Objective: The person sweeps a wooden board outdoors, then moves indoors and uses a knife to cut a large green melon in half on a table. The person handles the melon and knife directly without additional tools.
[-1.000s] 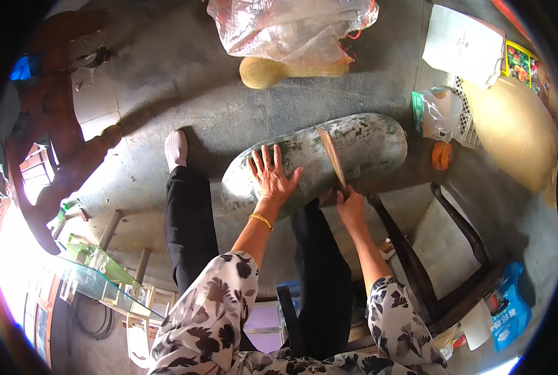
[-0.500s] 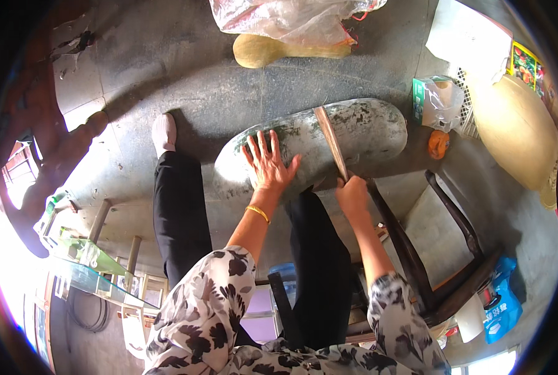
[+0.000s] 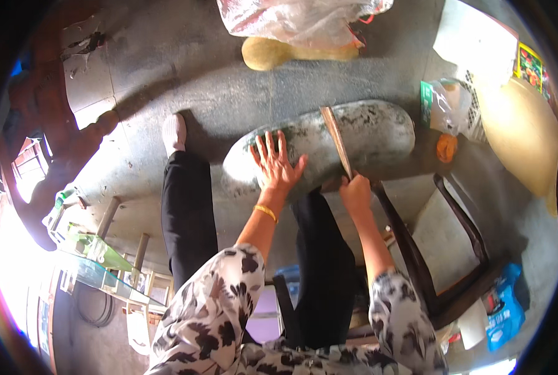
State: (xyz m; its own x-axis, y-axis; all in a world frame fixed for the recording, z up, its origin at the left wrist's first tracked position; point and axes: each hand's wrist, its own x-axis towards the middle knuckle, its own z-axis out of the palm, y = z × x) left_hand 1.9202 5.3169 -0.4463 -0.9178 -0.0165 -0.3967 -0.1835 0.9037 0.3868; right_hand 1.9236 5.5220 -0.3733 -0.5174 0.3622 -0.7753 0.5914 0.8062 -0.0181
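A big, pale, grey-green wax gourd point(image 3: 379, 134) lies lengthwise on the floor in front of me. My left hand point(image 3: 276, 165) rests flat on its left part, fingers spread, with a gold bangle on the wrist. Across the gourd, right of its middle, slants a long, flat, knife-like tool point(image 3: 336, 140) with a brown-streaked face. Its near end is in my closed right hand point(image 3: 356, 194), at the gourd's near side. Whether its edge has entered the rind, I cannot tell.
A tan squash point(image 3: 269, 53) lies beyond, partly under a clear plastic bag point(image 3: 304, 22). To the right are an orange object point(image 3: 446, 148), a box point(image 3: 444, 106) and a large pale yellow gourd point(image 3: 516, 131). A dark wooden stool point(image 3: 410, 250) lies near my right arm.
The whole scene sits slightly farther right in the picture. Both hands and the knife-like tool keep nearly the same places on the wax gourd.
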